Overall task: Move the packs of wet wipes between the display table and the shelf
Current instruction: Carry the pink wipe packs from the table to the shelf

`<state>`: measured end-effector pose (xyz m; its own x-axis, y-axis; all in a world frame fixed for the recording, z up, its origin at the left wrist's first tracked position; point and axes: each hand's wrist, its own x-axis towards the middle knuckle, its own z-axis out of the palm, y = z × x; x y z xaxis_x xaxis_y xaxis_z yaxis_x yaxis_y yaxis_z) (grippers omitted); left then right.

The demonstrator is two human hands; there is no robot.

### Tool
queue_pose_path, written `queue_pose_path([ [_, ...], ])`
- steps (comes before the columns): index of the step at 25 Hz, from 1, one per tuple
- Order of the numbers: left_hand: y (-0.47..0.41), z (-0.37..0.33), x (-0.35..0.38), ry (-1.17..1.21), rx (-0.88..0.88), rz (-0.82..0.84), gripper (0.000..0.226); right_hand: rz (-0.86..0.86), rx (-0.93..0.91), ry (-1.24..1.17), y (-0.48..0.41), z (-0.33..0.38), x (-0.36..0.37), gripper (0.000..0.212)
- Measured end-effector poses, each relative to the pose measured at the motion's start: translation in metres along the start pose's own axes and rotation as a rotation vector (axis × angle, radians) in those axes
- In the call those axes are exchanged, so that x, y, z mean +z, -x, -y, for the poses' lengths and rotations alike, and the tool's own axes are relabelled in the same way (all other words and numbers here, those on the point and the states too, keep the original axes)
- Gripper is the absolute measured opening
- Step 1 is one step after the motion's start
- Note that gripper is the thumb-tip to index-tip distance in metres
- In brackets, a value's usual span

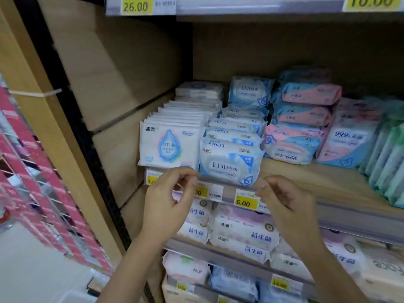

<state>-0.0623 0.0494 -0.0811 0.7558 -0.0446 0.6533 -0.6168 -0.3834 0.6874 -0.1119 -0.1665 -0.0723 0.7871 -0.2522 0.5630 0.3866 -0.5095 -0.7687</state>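
Head camera looks into a wooden shelf [317, 178] stocked with packs of wet wipes. The left hand [168, 202] and right hand [284, 200] are raised side by side in front of the shelf's price rail [229, 190], just below the front blue EDI pack [229, 167]. Each grip is loosely curled, thumb and forefinger apart, holding nothing; whether the fingertips touch the rail I cannot tell. The EDI pack stands at the shelf's front edge, leading a row of like packs that runs back. Beside it on the left stands a row of white packs with a blue drop [169, 147]. To the right lie stacked pink-and-blue packs [293, 143], then green packs [391, 154]. A yellow 6.00 tag [246, 202] sits on the rail between the hands. More packs [244, 235] fill the lower shelf.
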Motion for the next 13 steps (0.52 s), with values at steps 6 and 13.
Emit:
queue_pose_path([
  [6,0.089,-0.004,-0.015,-0.061,-0.318,-0.086,0.011,0.333,0.054,-0.097,0.046,-0.021,0.017,0.022],
  [13,0.294,-0.043,-0.066,-0.331,-0.854,-0.161,0.012,1.166,-0.020,-0.004,0.167,-0.046,0.078,0.016],
])
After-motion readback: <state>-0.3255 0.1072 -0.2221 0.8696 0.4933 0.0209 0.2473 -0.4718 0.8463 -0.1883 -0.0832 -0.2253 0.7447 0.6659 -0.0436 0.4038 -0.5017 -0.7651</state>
